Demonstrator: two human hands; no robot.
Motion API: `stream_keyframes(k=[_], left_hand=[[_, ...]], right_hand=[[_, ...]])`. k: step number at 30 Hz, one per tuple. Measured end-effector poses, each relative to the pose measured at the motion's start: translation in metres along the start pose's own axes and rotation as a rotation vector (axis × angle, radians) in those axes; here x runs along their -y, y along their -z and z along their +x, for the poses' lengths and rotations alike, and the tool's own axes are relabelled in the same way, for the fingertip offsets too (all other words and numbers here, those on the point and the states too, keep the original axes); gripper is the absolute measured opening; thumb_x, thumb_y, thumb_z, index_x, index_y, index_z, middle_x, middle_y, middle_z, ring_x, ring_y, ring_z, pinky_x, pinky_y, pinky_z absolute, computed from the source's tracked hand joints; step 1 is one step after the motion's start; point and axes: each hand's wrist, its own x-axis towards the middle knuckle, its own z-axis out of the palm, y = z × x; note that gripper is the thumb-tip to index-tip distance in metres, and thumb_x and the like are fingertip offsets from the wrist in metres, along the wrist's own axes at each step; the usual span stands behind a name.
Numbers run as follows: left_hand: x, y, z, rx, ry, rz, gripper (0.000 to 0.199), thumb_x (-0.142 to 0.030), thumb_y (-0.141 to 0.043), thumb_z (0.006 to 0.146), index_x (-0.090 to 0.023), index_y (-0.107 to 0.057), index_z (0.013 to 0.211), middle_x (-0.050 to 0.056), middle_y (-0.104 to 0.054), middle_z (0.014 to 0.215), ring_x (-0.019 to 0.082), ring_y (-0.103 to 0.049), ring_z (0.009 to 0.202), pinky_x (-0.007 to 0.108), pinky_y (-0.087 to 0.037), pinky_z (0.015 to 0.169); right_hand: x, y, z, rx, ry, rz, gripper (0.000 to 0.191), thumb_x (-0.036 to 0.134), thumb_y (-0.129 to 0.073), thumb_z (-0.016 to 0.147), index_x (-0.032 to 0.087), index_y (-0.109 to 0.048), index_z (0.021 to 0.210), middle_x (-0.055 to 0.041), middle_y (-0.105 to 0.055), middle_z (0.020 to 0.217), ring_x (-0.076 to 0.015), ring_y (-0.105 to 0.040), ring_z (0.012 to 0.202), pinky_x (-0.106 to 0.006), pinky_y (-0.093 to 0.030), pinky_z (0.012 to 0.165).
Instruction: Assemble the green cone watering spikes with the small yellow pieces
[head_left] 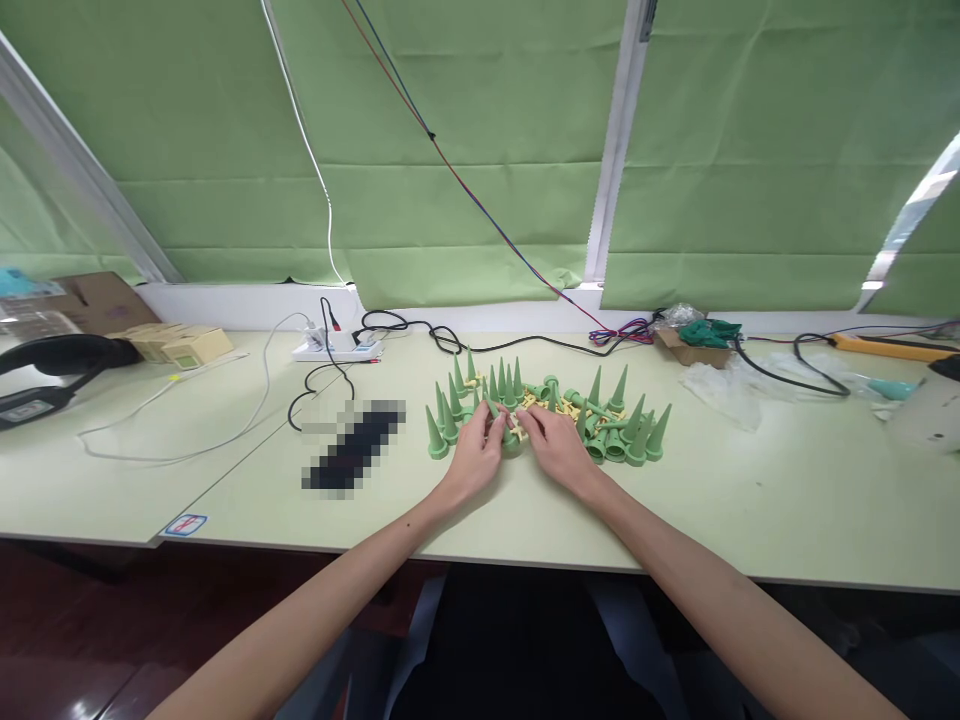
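My left hand (478, 442) is closed, its fingers wrapped round a green plastic cone spike (511, 440) that they partly hide. Close beside it, my right hand (556, 437) pinches a small pale yellow plastic piece (517, 424) against the cone; the exact contact is too small to tell. Several green cone spikes (436, 436) stand upright to the left of and behind my hands. On the right, more green cones (637, 440) stand, while some hollow ones (615, 446) lie on their sides. Loose yellow pieces (570, 412) lie heaped between them.
A blurred-out dark object (352, 450) lies left of my hands on the table (480, 510). Behind are a white power strip (337, 347) and black cable (525, 340). Headphones (60, 365) and small boxes (196, 347) sit far left; a cardboard box (694, 350) and plastic bag (724, 395) stand right.
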Motion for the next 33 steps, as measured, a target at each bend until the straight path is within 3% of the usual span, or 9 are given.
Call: stream_keyframes(k=[7, 18, 26, 33], left_hand=[[-0.0040, 0.0008, -0.0034, -0.040, -0.039, 0.049, 0.019, -0.035, -0.038, 0.098, -0.020, -0.049, 0.094, 0.004, -0.061, 0.089, 0.015, -0.054, 0.073, 0.028, -0.040, 0.068], [-0.0047, -0.0007, -0.0056, 0.022, -0.061, 0.078, 0.020, -0.035, -0.037, 0.098, -0.020, -0.050, 0.098, 0.004, -0.062, 0.089, 0.014, -0.054, 0.072, 0.027, -0.039, 0.067], [-0.0039, -0.0003, -0.0046, -0.003, -0.043, 0.077, 0.020, -0.036, -0.037, 0.098, -0.020, -0.050, 0.097, 0.005, -0.063, 0.092, 0.015, -0.055, 0.071, 0.027, -0.039, 0.066], [-0.0045, -0.0003, -0.0070, 0.036, -0.113, 0.199, 0.022, -0.035, -0.037, 0.098, -0.020, -0.053, 0.097, 0.002, -0.058, 0.079, 0.015, -0.050, 0.065, 0.027, -0.037, 0.062]], right_hand=[[0.0036, 0.0036, -0.0010, 0.087, 0.072, 0.080, 0.022, 0.031, -0.043, 0.097, 0.019, -0.055, 0.082, 0.0002, -0.059, 0.070, -0.0147, -0.050, 0.063, -0.025, -0.036, 0.062], [0.0023, 0.0012, 0.0004, 0.071, -0.039, 0.049, 0.045, 0.042, -0.034, 0.099, 0.021, -0.041, 0.060, 0.0025, -0.046, 0.055, -0.0136, -0.042, 0.054, -0.026, -0.030, 0.058], [-0.0001, -0.0012, -0.0008, 0.074, -0.002, 0.024, 0.037, 0.041, -0.038, 0.098, 0.021, -0.047, 0.068, 0.0027, -0.049, 0.059, -0.0137, -0.042, 0.054, -0.026, -0.030, 0.056], [0.0009, -0.0030, 0.0013, 0.095, -0.071, 0.051, 0.042, 0.036, -0.035, 0.096, 0.021, -0.032, 0.056, 0.0037, -0.038, 0.050, -0.0127, -0.036, 0.051, -0.026, -0.026, 0.053]])
